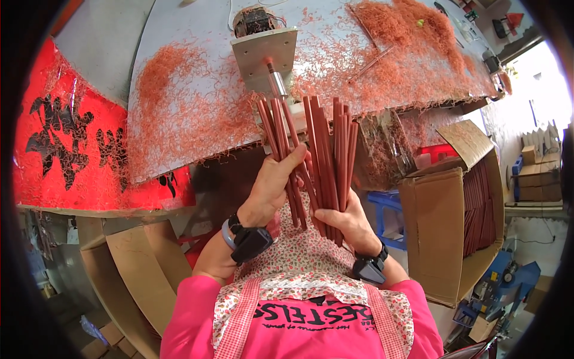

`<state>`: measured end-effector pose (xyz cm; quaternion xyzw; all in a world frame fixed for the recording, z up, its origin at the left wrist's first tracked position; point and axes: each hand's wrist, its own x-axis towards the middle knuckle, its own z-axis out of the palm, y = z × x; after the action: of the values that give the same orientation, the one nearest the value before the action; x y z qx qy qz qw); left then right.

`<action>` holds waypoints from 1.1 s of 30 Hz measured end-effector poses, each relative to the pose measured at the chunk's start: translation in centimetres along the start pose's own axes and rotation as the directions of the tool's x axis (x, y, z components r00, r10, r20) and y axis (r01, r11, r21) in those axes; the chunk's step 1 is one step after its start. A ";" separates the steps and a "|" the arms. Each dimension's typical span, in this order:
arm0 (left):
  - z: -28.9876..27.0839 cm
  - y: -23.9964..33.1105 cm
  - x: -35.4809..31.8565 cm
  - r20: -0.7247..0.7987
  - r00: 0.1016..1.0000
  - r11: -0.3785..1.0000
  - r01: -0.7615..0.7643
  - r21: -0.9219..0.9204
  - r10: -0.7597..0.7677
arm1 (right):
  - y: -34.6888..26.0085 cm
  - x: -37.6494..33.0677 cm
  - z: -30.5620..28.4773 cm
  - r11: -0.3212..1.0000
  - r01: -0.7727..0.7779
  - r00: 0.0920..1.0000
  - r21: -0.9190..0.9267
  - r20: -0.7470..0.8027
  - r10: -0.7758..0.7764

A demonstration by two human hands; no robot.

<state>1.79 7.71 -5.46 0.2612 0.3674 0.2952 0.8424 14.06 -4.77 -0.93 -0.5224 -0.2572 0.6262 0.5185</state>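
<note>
My left hand point(272, 182) is closed round a small bunch of slim reddish-brown sticks point(278, 128), its thumb laid across them. A fuller bundle of the same kind of sticks point(326, 158) stands nearly upright in my right hand point(350, 224), gripped near the lower ends. Both bunches are side by side in front of my flowered apron point(287, 251). Just beyond the left bunch's tips is a metal spindle point(275, 82), which sticks out from a motor point(254, 23) through a metal plate point(244, 57). Whether any tip touches the spindle, I cannot tell.
Curly orange-red shavings point(170, 72) cover much of the pale worktable point(206, 36). At the right, an open cardboard box point(431, 236) holds many stacked dark-red sticks point(478, 203). Beside it is a blue stool point(387, 218). Red sheeting point(78, 173) and cardboard point(134, 263) lie at the left.
</note>
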 end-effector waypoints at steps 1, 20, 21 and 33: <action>-0.1 -0.5 -0.7 -0.007 1.000 1.000 0.002 0.000 -0.002 | 0.0 -0.1 -0.1 1.000 -0.024 1.000 -0.008 0.008 0.024; 0.3 0.2 -0.4 0.010 0.995 0.986 -0.092 -0.141 0.094 | 3.5 1.0 1.6 0.940 0.175 0.982 -0.292 -0.023 -0.190; 0.3 0.1 -0.3 0.017 0.997 0.988 -0.077 -0.131 0.080 | 3.7 1.0 1.7 0.922 0.186 0.978 -0.339 -0.024 -0.206; 0.2 0.6 -0.7 0.126 0.990 0.998 0.064 -0.005 -0.062 | -0.6 -1.2 -0.8 0.986 -0.139 0.986 0.089 0.105 0.130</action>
<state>1.36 7.61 -4.59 0.2638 0.3202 0.2529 0.8740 14.92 -5.83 -0.22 -0.4815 -0.2161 0.6965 0.4862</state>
